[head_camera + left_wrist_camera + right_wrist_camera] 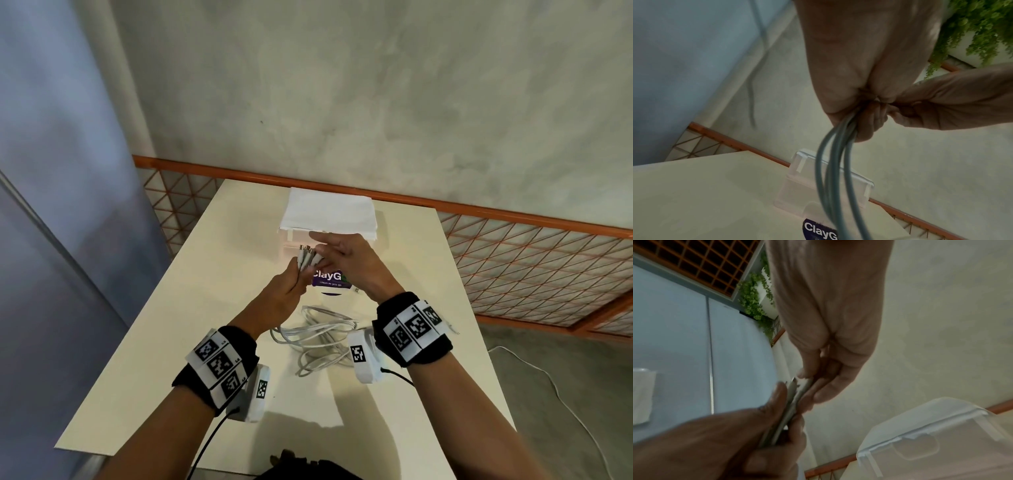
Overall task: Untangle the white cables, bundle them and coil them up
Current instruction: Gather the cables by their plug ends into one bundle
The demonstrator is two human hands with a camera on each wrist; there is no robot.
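Several white cables (318, 337) lie in a loose tangle on the cream table (212, 308), between my wrists. Their plug ends (306, 255) are gathered into one bunch above the table. My left hand (295, 274) grips that bunch just below the plugs; in the left wrist view the cables (835, 170) hang down from its fist (863, 116). My right hand (325, 257) pinches the plug ends (797, 392) between thumb and fingers (825, 392), with the index finger stretched out. The left hand (719, 443) is seen low in the right wrist view.
A clear plastic box (291, 240) with a folded white cloth (329, 212) on its lid stands at the table's far side, a purple ClayGo label (328, 277) in front of it. A white paper sheet (308, 411) lies near me. An orange railing (479, 209) runs behind.
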